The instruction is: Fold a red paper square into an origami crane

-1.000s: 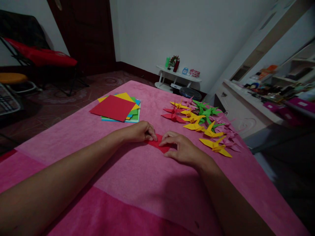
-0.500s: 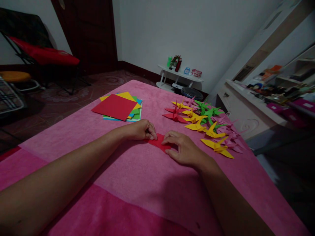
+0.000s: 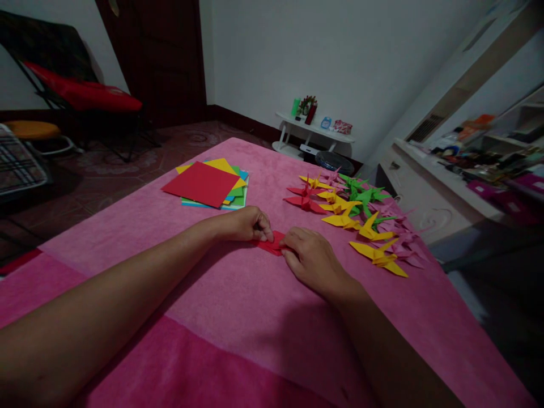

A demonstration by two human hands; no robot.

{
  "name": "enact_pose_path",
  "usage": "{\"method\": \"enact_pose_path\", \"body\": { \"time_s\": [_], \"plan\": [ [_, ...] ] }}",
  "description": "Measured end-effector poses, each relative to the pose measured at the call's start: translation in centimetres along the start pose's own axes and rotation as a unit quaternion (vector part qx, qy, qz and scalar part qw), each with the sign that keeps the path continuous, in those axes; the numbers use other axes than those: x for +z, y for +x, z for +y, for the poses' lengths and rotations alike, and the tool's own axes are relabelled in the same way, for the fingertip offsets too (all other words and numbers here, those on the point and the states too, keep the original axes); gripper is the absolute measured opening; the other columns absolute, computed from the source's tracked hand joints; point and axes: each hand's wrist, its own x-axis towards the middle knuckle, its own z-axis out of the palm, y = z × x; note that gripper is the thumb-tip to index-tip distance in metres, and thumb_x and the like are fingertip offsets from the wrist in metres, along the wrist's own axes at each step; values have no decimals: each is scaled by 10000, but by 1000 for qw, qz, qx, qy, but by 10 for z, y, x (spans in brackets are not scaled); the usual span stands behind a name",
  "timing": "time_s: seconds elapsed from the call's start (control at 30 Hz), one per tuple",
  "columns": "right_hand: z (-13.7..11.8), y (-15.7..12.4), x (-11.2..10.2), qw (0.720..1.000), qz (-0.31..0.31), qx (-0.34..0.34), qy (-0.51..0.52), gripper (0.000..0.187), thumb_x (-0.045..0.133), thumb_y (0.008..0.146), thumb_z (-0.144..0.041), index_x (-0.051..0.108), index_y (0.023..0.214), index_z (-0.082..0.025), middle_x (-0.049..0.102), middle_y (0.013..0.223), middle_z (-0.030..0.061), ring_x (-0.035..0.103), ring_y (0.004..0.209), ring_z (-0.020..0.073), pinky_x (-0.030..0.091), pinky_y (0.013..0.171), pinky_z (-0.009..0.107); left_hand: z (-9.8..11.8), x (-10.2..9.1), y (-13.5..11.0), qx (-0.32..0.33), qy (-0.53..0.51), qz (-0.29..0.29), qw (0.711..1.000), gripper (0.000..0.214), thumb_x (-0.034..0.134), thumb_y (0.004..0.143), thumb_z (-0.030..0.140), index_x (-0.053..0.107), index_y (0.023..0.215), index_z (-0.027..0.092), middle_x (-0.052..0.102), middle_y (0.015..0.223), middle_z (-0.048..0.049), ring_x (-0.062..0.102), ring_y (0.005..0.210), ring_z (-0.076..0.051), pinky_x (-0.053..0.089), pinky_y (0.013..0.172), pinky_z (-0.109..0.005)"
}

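Observation:
A small folded piece of red paper [image 3: 275, 242] lies on the pink cloth between my hands. My left hand [image 3: 254, 225] has its fingers curled and pinches the paper's left end. On the right end, the fingertips and thumb of my right hand [image 3: 306, 253] are closed together, covering that part of the paper. Beyond my left hand rests a stack of coloured square sheets, topped by a red sheet [image 3: 203, 184]. To the right of my right hand stand several folded paper cranes: a yellow crane [image 3: 379, 258] is nearest, with red cranes [image 3: 305, 198], green cranes [image 3: 361, 195] and pink ones behind.
The table [image 3: 212, 328] wears a pink cloth. A white shelf [image 3: 317, 127] with small items stands by the far wall. At the right is a cluttered cabinet [image 3: 437, 187]; on the left, a red folding chair [image 3: 85, 93] and a yellow-topped stool [image 3: 32, 130].
My right hand's fingers have come together and moved slightly left onto the red paper, which now shows less. My left hand keeps its pinch. The whole view has shifted slightly.

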Motion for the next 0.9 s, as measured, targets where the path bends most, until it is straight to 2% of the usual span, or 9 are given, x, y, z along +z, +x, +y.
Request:
{"method": "enact_pose_path", "body": {
  "time_s": [0.1,0.43,0.6,0.7,0.77,0.9],
  "plan": [
    [0,1,3,999,19,8,31,134,555,885,-259,665,882,-182,614,859,58,544,821,179,384,741,305,-1,-2,0,0,3,-4,1000,171,612,743,151,754,835,131,686,776,-51,576,688,-117,446,672,-203],
    [-2,6,20,985,89,100,108,214,530,881,-242,659,717,-192,601,749,29,545,702,146,374,624,258,2,-6,-1,-10,7,-21,1000,170,613,731,152,757,820,131,689,790,-55,593,693,-115,445,645,-185],
    [-2,8,21,980,96,125,118,203,540,858,-237,685,721,-199,609,724,22,547,657,136,373,607,254,7,-7,-2,-16,24,-23,999,177,614,722,155,759,822,137,688,773,-39,586,661,-104,426,597,-169],
    [-3,9,21,979,95,131,121,203,546,852,-243,691,719,-195,614,717,22,548,643,133,369,593,253,6,-4,-2,-13,12,-24,1000,155,650,738,235,757,801,144,686,756,-36,588,662,-109,426,604,-178],
    [-3,9,21,979,97,133,125,199,554,847,-245,695,716,-193,613,710,23,546,636,132,365,581,253,5,-1,-1,-10,4,-10,1000,162,672,739,275,756,771,140,677,733,-42,586,669,-118,429,619,-192],
    [5,5,21,976,81,115,166,147,594,822,-222,716,744,-204,623,735,21,545,654,132,380,596,254,7,5,0,-9,-7,22,1000,118,701,712,235,752,736,132,653,690,-38,569,670,-121,426,623,-199]
  ]
}}
